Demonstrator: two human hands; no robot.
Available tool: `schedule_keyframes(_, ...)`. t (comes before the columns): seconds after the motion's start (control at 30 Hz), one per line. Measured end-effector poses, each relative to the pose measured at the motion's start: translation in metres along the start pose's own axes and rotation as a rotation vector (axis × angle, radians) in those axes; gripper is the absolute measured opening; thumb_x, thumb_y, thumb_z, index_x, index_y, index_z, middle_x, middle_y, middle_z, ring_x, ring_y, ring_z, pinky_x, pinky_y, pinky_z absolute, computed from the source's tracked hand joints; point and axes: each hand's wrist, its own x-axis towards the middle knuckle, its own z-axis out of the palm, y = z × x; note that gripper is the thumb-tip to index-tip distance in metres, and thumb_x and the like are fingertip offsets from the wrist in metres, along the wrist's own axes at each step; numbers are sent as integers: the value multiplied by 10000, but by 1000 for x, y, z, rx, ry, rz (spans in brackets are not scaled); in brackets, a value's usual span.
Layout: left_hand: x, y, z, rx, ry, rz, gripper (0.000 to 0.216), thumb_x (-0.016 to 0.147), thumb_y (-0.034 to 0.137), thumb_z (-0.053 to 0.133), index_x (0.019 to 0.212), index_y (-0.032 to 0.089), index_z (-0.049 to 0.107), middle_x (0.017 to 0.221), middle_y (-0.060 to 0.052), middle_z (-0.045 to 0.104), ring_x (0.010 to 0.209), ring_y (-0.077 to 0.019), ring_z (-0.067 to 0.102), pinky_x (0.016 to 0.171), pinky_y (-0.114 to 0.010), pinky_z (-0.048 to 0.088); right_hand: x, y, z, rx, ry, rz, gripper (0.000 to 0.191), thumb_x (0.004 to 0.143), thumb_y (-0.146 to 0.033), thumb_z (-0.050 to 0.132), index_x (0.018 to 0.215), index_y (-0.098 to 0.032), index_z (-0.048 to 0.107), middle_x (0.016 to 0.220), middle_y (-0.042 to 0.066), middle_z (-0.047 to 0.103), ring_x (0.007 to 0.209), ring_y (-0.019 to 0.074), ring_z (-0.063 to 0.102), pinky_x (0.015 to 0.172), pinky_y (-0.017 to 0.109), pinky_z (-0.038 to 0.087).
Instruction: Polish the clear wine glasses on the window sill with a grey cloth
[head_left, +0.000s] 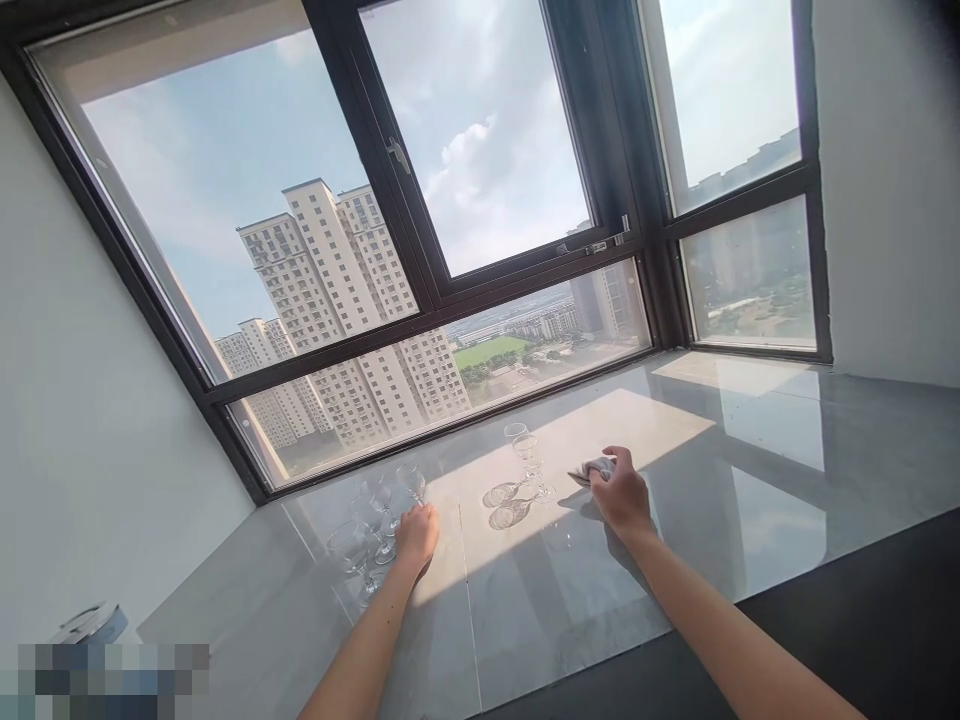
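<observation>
My left hand (416, 535) reaches to a cluster of clear stemmed glasses (367, 540) on the marble sill (750, 480); its fingers curl around the stem of one glass (412, 482) at the cluster's right edge. My right hand (619, 495) rests on the sill with its fingers closed on a small crumpled cloth (596, 468). Just left of that hand two more clear glasses (527, 455) stand upright in the sunlit patch, casting shadows toward me.
A large black-framed window (420, 270) runs along the far edge of the sill, with white walls at both ends. A dark surface (862, 620) borders the sill's near right edge. A round grey object (94, 622) lies at the lower left.
</observation>
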Motion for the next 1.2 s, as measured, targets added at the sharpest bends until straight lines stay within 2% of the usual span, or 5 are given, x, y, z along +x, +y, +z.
schedule_keyframes(0.37, -23, 31, 15, -46, 53, -268, 555, 905, 409, 417, 1428, 223, 421, 1488, -157, 420, 1371, -340, 400, 1113, -485, 311, 1, 0, 1, -25, 18, -7, 380, 807, -315, 504, 1173, -214, 517, 971, 108, 665, 806, 254, 628, 702, 349, 454)
schedule_keyframes(0.6, -62, 123, 15, -306, -196, 396, 532, 886, 388, 458, 1402, 267, 503, 1569, -89, 363, 1438, -266, 328, 1179, -448, 256, 1, -2, 0, -27, 17, 0, 375, 818, -301, 500, 1184, -213, 500, 945, 95, 665, 830, 259, 634, 699, 332, 441)
schedule_keyframes(0.8, -56, 182, 23, -259, -281, 425, 616, 910, 465, 437, 1489, 257, 415, 1624, -113, 270, 1499, -336, 195, 1193, -544, 163, 1, -5, -2, -17, 29, 2, 368, 817, -273, 492, 1181, -216, 509, 934, 84, 669, 828, 257, 641, 728, 347, 447)
schedule_keyframes(1.0, -50, 184, 20, -167, -213, 486, 539, 921, 458, 394, 1385, 233, 552, 1529, -130, 442, 1444, -332, 313, 1168, -544, 217, 0, -7, -3, -11, 31, 19, 373, 811, -278, 495, 1177, -212, 509, 935, 93, 667, 839, 265, 635, 733, 353, 452)
schedule_keyframes(1.2, -87, 135, 12, -158, -142, 533, 546, 903, 491, 445, 1406, 295, 529, 1464, -94, 515, 1394, -314, 387, 1174, -515, 240, 1, -5, -1, 6, 32, 23, 397, 799, -291, 501, 1187, -209, 509, 897, 82, 654, 798, 261, 622, 710, 354, 438)
